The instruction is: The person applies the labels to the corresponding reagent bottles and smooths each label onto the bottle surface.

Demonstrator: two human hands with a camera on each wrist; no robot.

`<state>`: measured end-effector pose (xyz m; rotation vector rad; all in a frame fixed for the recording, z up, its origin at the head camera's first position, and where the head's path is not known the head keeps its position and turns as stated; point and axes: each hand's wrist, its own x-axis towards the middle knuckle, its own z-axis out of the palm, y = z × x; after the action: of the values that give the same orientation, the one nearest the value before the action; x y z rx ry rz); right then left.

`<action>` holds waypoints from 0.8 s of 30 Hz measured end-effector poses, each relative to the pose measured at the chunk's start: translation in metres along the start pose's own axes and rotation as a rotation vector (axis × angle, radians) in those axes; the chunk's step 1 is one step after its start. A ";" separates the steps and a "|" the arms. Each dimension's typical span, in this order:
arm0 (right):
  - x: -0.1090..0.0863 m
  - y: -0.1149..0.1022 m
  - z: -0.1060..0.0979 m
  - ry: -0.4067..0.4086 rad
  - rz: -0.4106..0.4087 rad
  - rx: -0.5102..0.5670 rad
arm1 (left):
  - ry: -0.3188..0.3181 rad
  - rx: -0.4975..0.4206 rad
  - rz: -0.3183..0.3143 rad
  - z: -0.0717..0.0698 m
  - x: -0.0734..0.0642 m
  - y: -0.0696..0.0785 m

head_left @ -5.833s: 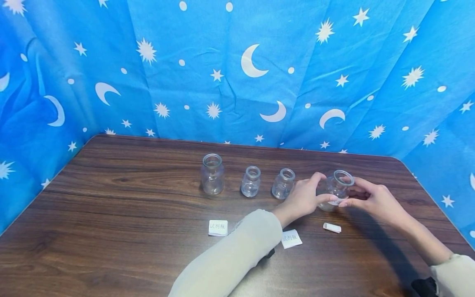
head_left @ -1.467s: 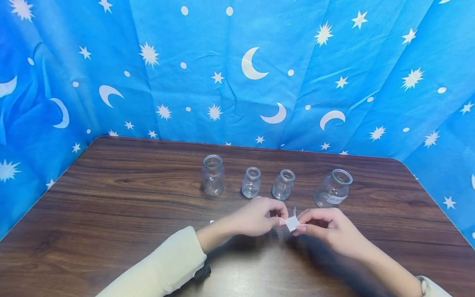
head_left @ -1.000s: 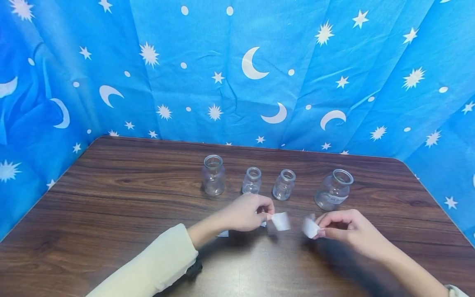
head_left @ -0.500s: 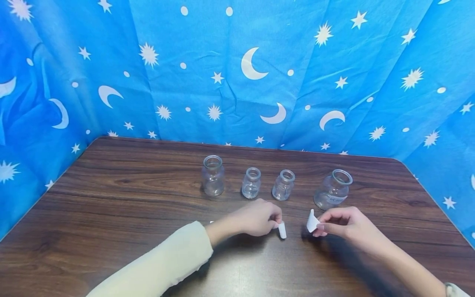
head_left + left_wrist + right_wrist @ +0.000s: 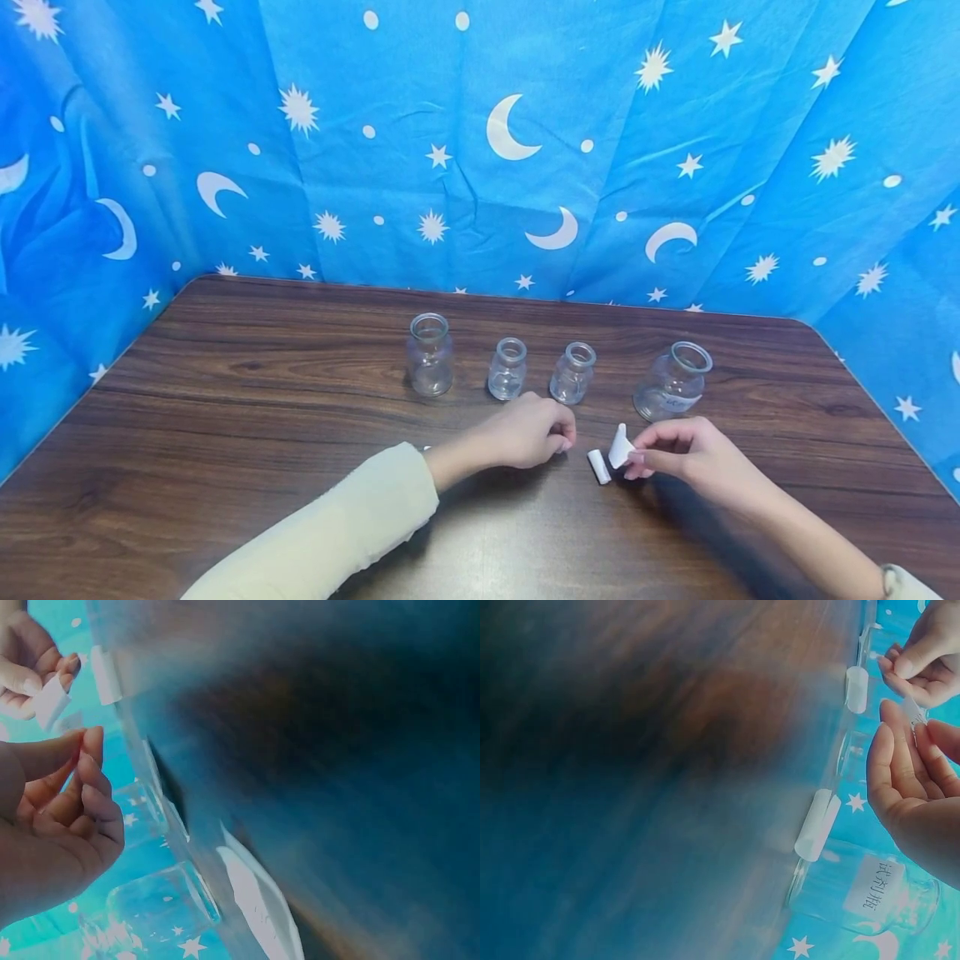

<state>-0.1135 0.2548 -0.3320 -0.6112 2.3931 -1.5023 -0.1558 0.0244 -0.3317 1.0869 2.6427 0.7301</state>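
My right hand (image 5: 693, 462) pinches a curled white sticker label (image 5: 620, 447) by its edge, over the table in front of the jars. To its left is my left hand (image 5: 528, 429), fingers curled in and the thumb tip against a finger in the left wrist view; I see nothing between them. A rolled piece of white backing paper (image 5: 598, 467) lies on the table between the hands. Behind them stand two small glass jars, the left one (image 5: 507, 373) and the right one (image 5: 573, 375). The large glass jar (image 5: 663, 383) at right bears a label (image 5: 874, 889).
Another large glass jar (image 5: 430, 360) stands at the left end of the row. A folded white label (image 5: 259, 900) lies on the brown table (image 5: 225, 433), mostly hidden by my left forearm in the head view. A second white roll (image 5: 817, 825) lies before the labelled jar. A blue curtain hangs behind.
Both hands held the white paper 1.5 s ago, then drew apart with a piece each. The left hand has let its rolled backing go onto the table; the right keeps the label.
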 end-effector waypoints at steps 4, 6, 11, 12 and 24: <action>0.003 -0.005 0.000 -0.002 0.003 0.012 | 0.050 -0.095 0.037 -0.004 -0.002 0.003; 0.005 -0.008 0.000 -0.004 -0.013 0.018 | 0.068 -0.144 0.057 -0.005 -0.003 0.006; 0.011 -0.011 0.003 -0.017 -0.100 0.023 | 0.074 -0.257 0.071 -0.005 -0.004 0.012; 0.012 -0.011 0.004 -0.017 -0.113 0.024 | 0.074 -0.275 0.070 -0.004 -0.005 0.013; 0.016 -0.009 0.007 -0.081 -0.148 0.091 | 0.087 -0.380 0.034 -0.001 -0.006 0.006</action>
<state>-0.1228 0.2382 -0.3270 -0.8278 2.2489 -1.6017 -0.1480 0.0235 -0.3278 1.0108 2.4132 1.2488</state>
